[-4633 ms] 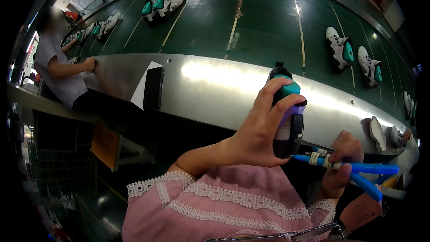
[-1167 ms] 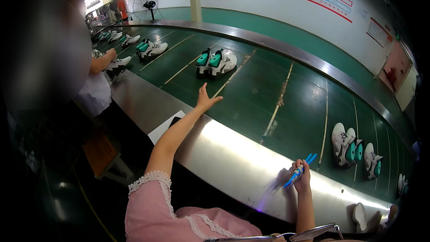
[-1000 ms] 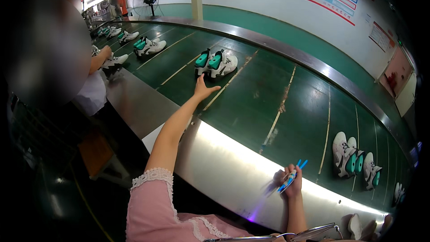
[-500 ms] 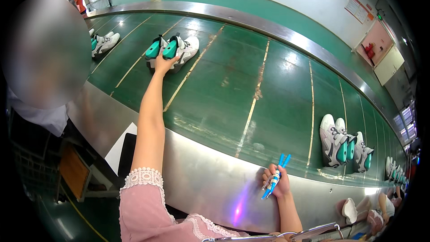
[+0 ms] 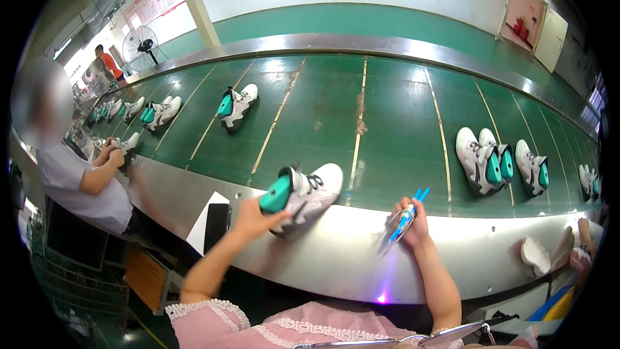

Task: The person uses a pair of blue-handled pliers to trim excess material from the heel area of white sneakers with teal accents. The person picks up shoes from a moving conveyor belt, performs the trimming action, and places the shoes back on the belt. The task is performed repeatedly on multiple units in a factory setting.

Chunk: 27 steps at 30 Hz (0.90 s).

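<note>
My left hand grips a white and grey sneaker by its heel, at the near side of the green conveyor belt. A teal insert fills the shoe's opening, and the toe points to the far right. In my right hand is a slim tool with two blue tips and a pale wrapping round its middle; its exact kind I cannot tell. That hand hovers over the metal ledge. Another sneaker with a teal insert stands alone farther up the belt.
Several sneakers stand to the right on the belt, others to the left. A dark phone rests on white paper on the ledge. At left a co-worker handles a shoe. A pale shoe part lies at the ledge's right.
My left hand has lifted one sneaker of the pair and brought it nearer, over the belt's front edge. Its mate stays on the belt. My right hand still holds the blue-tipped tool.
</note>
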### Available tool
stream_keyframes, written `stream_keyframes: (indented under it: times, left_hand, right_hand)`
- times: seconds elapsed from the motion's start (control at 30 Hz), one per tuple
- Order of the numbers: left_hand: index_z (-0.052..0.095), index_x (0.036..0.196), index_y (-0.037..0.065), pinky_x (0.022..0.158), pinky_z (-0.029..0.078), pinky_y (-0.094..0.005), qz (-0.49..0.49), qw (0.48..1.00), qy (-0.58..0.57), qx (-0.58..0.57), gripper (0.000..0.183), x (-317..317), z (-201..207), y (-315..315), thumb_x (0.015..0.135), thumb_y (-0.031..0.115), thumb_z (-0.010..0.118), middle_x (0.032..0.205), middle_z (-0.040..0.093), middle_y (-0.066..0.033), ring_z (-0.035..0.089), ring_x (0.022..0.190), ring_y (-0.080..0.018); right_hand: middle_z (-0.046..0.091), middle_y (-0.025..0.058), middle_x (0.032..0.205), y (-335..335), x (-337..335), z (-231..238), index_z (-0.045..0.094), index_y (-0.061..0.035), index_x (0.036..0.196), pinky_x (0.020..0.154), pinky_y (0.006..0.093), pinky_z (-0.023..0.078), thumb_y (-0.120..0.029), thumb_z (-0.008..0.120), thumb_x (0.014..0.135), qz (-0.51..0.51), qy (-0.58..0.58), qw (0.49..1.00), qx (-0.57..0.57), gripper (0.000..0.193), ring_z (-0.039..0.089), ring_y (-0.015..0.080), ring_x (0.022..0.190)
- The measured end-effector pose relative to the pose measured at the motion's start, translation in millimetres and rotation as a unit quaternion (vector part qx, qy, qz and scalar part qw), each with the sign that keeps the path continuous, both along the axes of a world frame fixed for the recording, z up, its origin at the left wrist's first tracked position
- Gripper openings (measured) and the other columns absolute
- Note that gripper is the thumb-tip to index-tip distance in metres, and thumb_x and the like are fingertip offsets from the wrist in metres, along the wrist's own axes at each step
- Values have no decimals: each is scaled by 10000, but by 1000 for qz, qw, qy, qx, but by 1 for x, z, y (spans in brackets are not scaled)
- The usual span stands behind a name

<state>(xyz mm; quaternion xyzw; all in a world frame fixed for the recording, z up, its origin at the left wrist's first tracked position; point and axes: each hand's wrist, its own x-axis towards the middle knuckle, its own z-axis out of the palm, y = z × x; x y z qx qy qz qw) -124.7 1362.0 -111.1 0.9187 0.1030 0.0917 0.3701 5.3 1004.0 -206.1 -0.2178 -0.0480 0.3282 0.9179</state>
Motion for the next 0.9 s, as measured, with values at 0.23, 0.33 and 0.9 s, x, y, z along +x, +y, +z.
stream_keyframes:
  times: [0.23, 0.33, 0.9]
  left_hand:
    - [370, 1286, -56, 734, 487, -389, 69, 991, -111, 34, 840, -87, -7, -123, 664, 353, 757, 975, 599, -269, 624, 862, -368]
    - [404, 1285, -2, 722, 490, -373, -31, 998, 60, -19, 713, -91, 28, -129, 737, 351, 694, 1018, 612, -208, 638, 840, -318]
    - [500, 1096, -5, 764, 484, -294, -92, 945, -8, -313, 554, 124, -77, -102, 674, 231, 770, 977, 582, -109, 573, 896, -183]
  right_hand:
    - [434, 11, 717, -14, -2, 8, 439, -124, 767, 498, 266, 383, -335, 390, 901, -112, 18, 993, 23, 255, 433, 140, 602]
    - [473, 24, 749, -12, -3, 4, 469, -112, 797, 518, 261, 377, -338, 421, 897, -125, 54, 989, 55, 251, 432, 143, 620]
    - [447, 26, 634, 4, -4, 2, 482, -88, 757, 524, 269, 372, -336, 474, 901, -147, 108, 980, 75, 286, 417, 135, 587]
